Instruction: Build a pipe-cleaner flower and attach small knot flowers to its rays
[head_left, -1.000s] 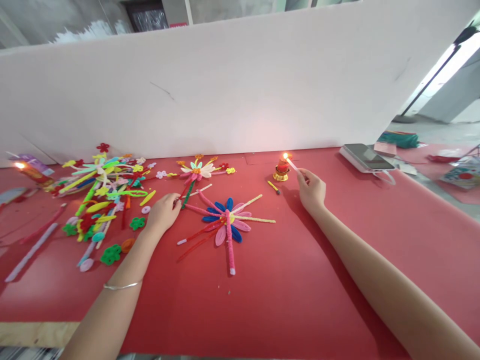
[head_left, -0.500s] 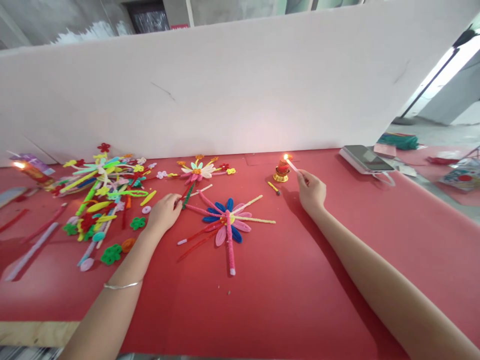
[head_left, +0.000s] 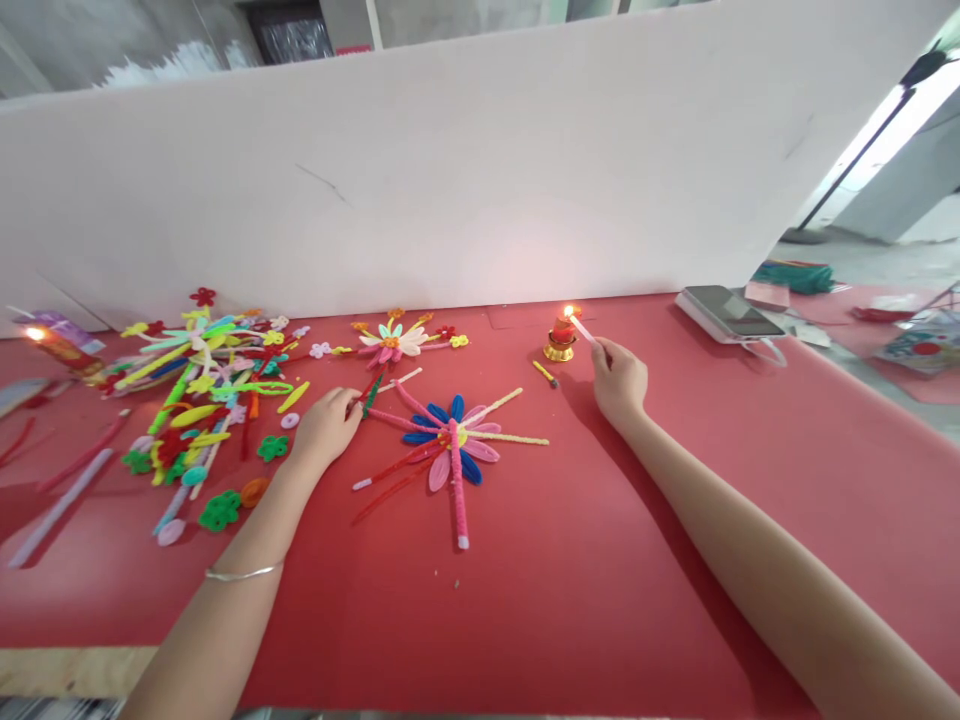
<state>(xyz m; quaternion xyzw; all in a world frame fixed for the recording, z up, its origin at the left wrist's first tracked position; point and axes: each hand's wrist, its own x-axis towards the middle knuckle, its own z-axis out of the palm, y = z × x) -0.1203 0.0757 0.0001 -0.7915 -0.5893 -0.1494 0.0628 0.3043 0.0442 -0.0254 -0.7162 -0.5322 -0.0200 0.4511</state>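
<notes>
My right hand [head_left: 619, 380] grips a thin white stick [head_left: 583, 331] and holds its tip in the flame of a small red candle in a gold holder [head_left: 561, 340]. My left hand [head_left: 327, 424] rests on the red table [head_left: 570, 560], fingers curled on the end of a pink pipe cleaner [head_left: 390, 420] next to a green stem. That pink piece belongs to a pipe-cleaner flower [head_left: 452, 443] with blue and pink petals and a pink stem, lying flat between my hands. A second flower [head_left: 394, 342] with pale petals lies behind it.
A heap of coloured pipe cleaners and small flowers [head_left: 196, 390] covers the left of the table. Another lit candle [head_left: 60, 348] stands at the far left. A short yellow stick [head_left: 545, 372] lies by the candle. A white board [head_left: 465, 170] closes the back; a phone on a white block [head_left: 726, 312] sits at right.
</notes>
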